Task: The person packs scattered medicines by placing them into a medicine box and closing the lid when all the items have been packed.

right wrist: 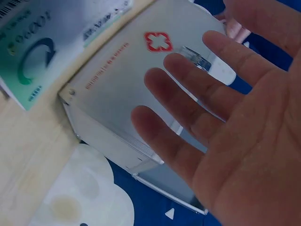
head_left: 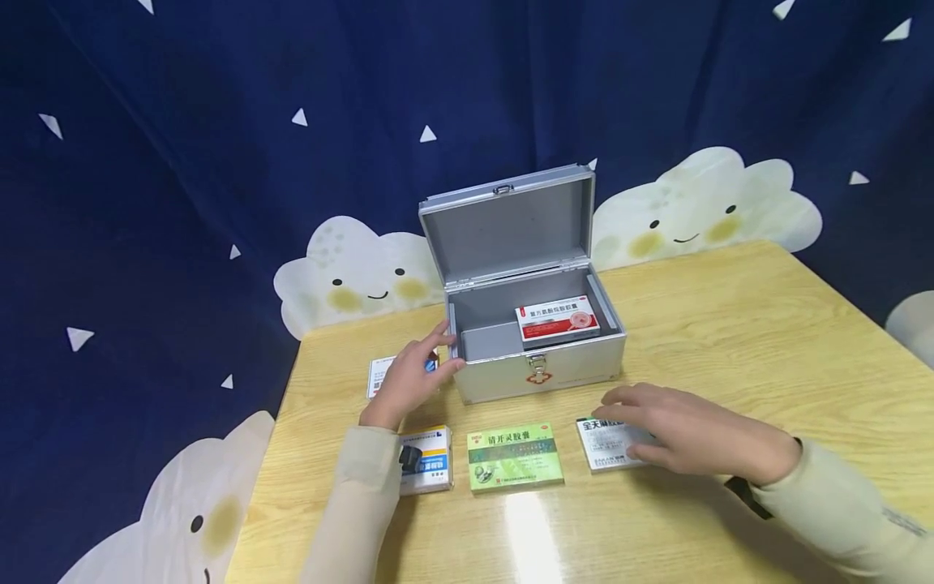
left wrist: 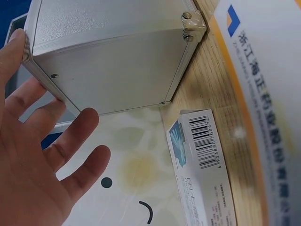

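A silver first-aid case (head_left: 496, 383) stands on the table with its lid (head_left: 511, 223) raised. Inside, on the right, lies a red-and-white medicine box (head_left: 558, 318). My left hand (head_left: 411, 380) is at the case's left wall, fingers spread, thumb and fingertips right at the rim. My right hand (head_left: 682, 430) reaches over a white medicine box (head_left: 607, 456) with dark lettering, covering its right part. In the right wrist view, the fingers (right wrist: 169, 136) of that hand are extended and apart, nothing between them.
A green medicine box (head_left: 515, 470) lies before the case. Left of it is a white, blue and yellow box (head_left: 438, 466), partly behind the left sleeve. Another white box (head_left: 379, 375) lies beyond the left hand. A dark blue curtain (head_left: 365, 65) hangs behind the wooden table (head_left: 715, 324).
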A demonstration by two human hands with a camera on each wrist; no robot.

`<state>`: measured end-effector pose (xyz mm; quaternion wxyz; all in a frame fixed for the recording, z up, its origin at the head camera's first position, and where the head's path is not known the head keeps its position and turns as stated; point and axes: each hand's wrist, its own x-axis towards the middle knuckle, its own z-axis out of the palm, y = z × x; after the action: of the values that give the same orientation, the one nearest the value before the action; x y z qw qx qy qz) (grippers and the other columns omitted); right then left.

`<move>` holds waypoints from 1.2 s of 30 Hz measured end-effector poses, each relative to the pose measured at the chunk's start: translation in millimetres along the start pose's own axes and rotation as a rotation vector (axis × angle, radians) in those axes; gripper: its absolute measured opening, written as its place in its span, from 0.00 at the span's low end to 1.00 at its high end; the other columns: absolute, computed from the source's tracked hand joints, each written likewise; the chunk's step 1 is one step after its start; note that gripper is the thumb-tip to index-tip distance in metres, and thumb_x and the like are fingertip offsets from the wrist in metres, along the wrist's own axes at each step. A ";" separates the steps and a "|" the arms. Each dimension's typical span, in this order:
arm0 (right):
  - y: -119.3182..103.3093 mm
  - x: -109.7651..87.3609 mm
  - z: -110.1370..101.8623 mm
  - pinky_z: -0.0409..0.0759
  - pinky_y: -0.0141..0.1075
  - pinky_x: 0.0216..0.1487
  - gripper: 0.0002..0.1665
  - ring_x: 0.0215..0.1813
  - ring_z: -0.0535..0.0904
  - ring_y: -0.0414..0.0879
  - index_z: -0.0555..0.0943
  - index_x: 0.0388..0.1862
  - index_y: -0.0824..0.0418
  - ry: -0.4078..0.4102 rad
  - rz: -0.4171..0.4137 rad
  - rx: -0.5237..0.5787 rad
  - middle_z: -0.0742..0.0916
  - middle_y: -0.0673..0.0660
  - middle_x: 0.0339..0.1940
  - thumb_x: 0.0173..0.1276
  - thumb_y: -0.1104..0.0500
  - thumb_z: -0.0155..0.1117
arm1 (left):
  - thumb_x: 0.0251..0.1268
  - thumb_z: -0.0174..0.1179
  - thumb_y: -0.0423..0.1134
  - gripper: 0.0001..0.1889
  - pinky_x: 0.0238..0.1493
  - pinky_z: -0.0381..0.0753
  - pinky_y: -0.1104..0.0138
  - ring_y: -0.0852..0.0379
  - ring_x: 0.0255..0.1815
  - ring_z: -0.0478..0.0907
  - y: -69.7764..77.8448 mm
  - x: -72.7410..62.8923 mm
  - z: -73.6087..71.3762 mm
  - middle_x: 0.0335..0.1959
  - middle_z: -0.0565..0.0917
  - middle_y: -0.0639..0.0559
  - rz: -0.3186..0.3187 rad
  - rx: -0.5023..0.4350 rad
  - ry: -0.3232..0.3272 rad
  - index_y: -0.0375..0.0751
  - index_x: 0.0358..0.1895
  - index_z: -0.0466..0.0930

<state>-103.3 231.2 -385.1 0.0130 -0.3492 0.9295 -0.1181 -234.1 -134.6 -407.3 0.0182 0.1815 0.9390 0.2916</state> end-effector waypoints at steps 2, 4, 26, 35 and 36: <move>0.9 1.6 4.0 0.81 0.53 0.57 0.31 0.59 0.80 0.54 0.79 0.63 0.54 -0.010 -0.007 0.000 0.83 0.58 0.60 0.60 0.56 0.73 | 0.68 0.58 0.61 0.31 0.48 0.79 0.55 0.48 0.51 0.77 -0.4 1.0 -0.9 0.66 0.78 0.55 -0.002 0.008 -0.002 0.60 0.72 0.68; 1.5 2.8 9.2 0.80 0.54 0.58 0.31 0.59 0.80 0.56 0.79 0.63 0.54 -0.014 -0.015 0.000 0.83 0.59 0.60 0.58 0.56 0.74 | 0.67 0.59 0.60 0.31 0.48 0.79 0.56 0.48 0.50 0.77 -1.0 1.5 -1.2 0.67 0.77 0.55 -0.003 0.008 -0.007 0.60 0.71 0.69; 11.9 6.6 46.1 0.75 0.60 0.55 0.47 0.63 0.75 0.57 0.73 0.67 0.45 -0.075 -0.016 -0.036 0.76 0.59 0.66 0.44 0.61 0.76 | 0.67 0.59 0.59 0.34 0.36 0.74 0.65 0.57 0.37 0.75 -2.0 0.8 1.3 0.56 0.84 0.55 0.015 0.008 -0.005 0.60 0.75 0.63; 14.9 12.1 49.6 0.80 0.51 0.45 0.46 0.55 0.78 0.52 0.73 0.66 0.42 -0.107 -0.028 -0.044 0.78 0.56 0.62 0.45 0.68 0.71 | 0.68 0.58 0.60 0.30 0.35 0.74 0.65 0.58 0.37 0.75 -1.5 3.8 -0.5 0.71 0.73 0.62 0.010 -0.008 -0.014 0.62 0.71 0.69; 15.1 12.7 49.9 0.80 0.51 0.45 0.46 0.55 0.79 0.53 0.74 0.65 0.41 -0.107 -0.029 -0.049 0.78 0.56 0.62 0.46 0.69 0.70 | 0.68 0.58 0.61 0.30 0.35 0.74 0.65 0.58 0.37 0.75 -1.5 4.0 -0.7 0.72 0.72 0.63 0.009 -0.010 -0.017 0.62 0.71 0.69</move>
<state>-117.4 223.4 -436.3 0.0522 -0.3685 0.9250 -0.0764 -238.4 -134.7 -407.2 0.0259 0.1879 0.9366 0.2947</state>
